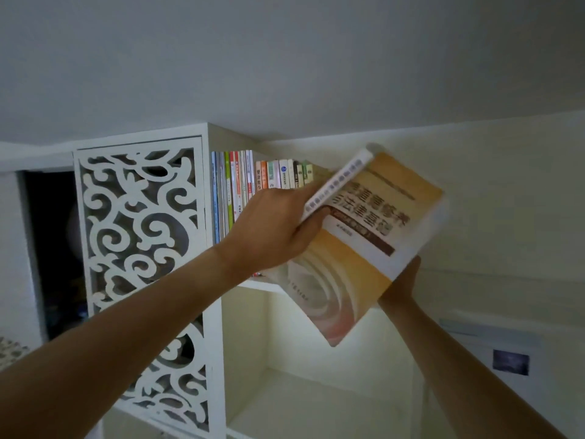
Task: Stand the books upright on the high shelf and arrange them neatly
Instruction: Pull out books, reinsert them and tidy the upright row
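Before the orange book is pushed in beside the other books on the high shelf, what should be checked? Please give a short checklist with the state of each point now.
1. Left hand grips the orange book at its spine: ok.
2. Right hand supports its lower edge: ok.
3. Book is upright: not ok, it is tilted.
4. Row of books on the high shelf stands upright: ok.
5. Free space right of the row: cannot tell, hidden by the book.

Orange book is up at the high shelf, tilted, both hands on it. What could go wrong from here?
1. The large orange-and-white paperback book is tilted; the left hand pinches only its spine while the right hand props a lower edge, so it could slip.
2. Pushed in at this angle, it may topple the row of upright thin books.
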The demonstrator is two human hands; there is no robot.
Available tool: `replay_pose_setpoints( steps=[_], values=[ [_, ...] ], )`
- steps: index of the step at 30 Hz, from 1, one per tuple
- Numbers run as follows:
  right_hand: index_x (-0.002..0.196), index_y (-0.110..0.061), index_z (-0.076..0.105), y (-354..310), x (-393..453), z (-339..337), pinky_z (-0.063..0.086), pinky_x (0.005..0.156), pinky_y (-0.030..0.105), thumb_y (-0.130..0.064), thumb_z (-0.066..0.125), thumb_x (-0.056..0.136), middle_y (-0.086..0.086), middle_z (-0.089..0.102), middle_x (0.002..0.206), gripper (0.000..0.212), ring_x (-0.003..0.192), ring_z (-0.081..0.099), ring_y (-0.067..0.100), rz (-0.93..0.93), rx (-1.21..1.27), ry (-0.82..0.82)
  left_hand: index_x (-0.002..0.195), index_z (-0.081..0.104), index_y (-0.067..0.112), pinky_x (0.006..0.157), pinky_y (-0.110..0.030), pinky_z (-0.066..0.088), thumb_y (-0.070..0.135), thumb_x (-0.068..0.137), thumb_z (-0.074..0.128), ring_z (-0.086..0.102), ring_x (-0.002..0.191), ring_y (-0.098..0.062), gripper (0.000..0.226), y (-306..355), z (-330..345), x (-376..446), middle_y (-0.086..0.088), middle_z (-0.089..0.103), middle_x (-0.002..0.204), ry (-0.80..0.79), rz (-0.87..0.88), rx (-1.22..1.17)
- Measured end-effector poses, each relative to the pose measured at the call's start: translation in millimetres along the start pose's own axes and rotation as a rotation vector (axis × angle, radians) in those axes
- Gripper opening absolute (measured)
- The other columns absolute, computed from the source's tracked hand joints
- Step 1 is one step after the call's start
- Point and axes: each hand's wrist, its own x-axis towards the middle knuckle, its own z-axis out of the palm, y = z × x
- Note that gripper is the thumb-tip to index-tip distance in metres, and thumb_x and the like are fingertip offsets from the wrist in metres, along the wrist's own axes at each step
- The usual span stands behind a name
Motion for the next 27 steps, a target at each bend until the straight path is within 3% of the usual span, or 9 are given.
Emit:
replay_pose_setpoints(
  steps=[3, 6, 9, 12, 14, 16, 18, 23, 27],
  values=[
    [0.162, -0.029, 0.005, -21, 5, -7, 0.043, 0.102, 0.069, -0.054, 0.041, 0.086, 0.024, 0.011, 0.167, 0.087, 0.140, 0.033, 0.052, -0.122, -0.089, 0.015, 0.123, 0.065, 0.004, 0.054, -0.011, 0.053, 0.024, 0.104, 0.057, 0.066, 0.067, -0.015, 0.029, 5, 2, 0, -0.001, 0.074, 0.099, -0.006, -0.380, -0.140],
    [0.164, -0.028, 0.004, -23, 9, -3, 0.047, 0.099, 0.067, -0.050, 0.069, 0.082, 0.021, 0.003, 0.168, 0.108, 0.139, 0.031, 0.050, -0.159, -0.217, 0.029, 0.123, 0.066, 0.005, 0.054, -0.004, 0.050, 0.023, 0.104, 0.057, 0.068, 0.081, -0.017, 0.028, 0, 4, 3, -0.005, 0.074, 0.115, -0.028, -0.616, -0.163],
    [0.164, -0.027, 0.005, -14, 12, 0, 0.049, 0.097, 0.067, -0.052, 0.075, 0.079, 0.023, 0.005, 0.166, 0.113, 0.138, 0.033, 0.051, -0.149, -0.237, 0.013, 0.122, 0.068, 0.006, 0.056, -0.008, 0.054, 0.021, 0.103, 0.059, 0.069, 0.083, -0.014, 0.026, -9, 5, 3, -0.007, 0.073, 0.119, -0.043, -0.781, -0.290],
    [0.165, -0.026, 0.009, -16, 11, 0, 0.048, 0.097, 0.070, -0.058, 0.058, 0.085, 0.023, 0.004, 0.167, 0.099, 0.138, 0.032, 0.052, -0.143, -0.214, -0.005, 0.121, 0.069, 0.009, 0.070, -0.024, 0.062, 0.018, 0.100, 0.062, 0.073, 0.093, -0.017, 0.024, -14, 10, 1, -0.005, 0.074, 0.119, -0.053, -0.930, -0.544],
    [0.165, -0.026, 0.009, -15, 11, 0, 0.049, 0.095, 0.069, -0.056, 0.057, 0.087, 0.023, 0.004, 0.167, 0.096, 0.137, 0.033, 0.052, -0.152, -0.216, 0.011, 0.120, 0.069, 0.007, 0.071, -0.025, 0.062, 0.020, 0.100, 0.062, 0.073, 0.090, -0.017, 0.025, -14, 16, 3, -0.004, 0.074, 0.118, -0.048, -0.939, -0.513],
    [0.165, -0.028, 0.007, -12, 12, 0, 0.051, 0.095, 0.065, -0.056, 0.071, 0.083, 0.023, 0.006, 0.167, 0.108, 0.137, 0.035, 0.050, -0.165, -0.223, 0.021, 0.117, 0.069, 0.008, 0.056, -0.008, 0.053, 0.020, 0.101, 0.060, 0.069, 0.079, -0.009, 0.022, -12, 21, 7, -0.001, 0.073, 0.114, -0.021, -0.890, -0.337],
    [0.164, -0.028, 0.006, -11, 12, 1, 0.052, 0.095, 0.063, -0.052, 0.078, 0.079, 0.022, 0.006, 0.166, 0.114, 0.136, 0.036, 0.049, -0.166, -0.238, 0.015, 0.122, 0.069, 0.007, 0.046, -0.002, 0.043, 0.020, 0.104, 0.057, 0.073, 0.084, -0.018, 0.026, -7, 26, 12, -0.006, 0.074, 0.119, 0.004, -0.836, -0.164],
    [0.164, -0.027, 0.007, -12, 12, 2, 0.051, 0.098, 0.061, -0.051, 0.077, 0.079, 0.022, 0.007, 0.167, 0.112, 0.138, 0.035, 0.048, -0.155, -0.254, 0.016, 0.133, 0.063, 0.012, 0.052, -0.013, 0.047, 0.023, 0.105, 0.055, 0.076, 0.099, -0.029, 0.031, 7, 40, 29, -0.006, 0.070, 0.131, 0.043, -0.763, 0.034],
    [0.164, -0.028, 0.007, -13, 11, 1, 0.049, 0.099, 0.060, -0.058, 0.074, 0.080, 0.021, 0.008, 0.167, 0.112, 0.139, 0.034, 0.046, -0.153, -0.253, 0.024, 0.126, 0.064, 0.008, 0.048, -0.012, 0.043, 0.021, 0.105, 0.053, 0.067, 0.070, -0.013, 0.027, 18, 67, 41, -0.003, 0.073, 0.114, 0.042, -0.744, 0.004]
  ],
)
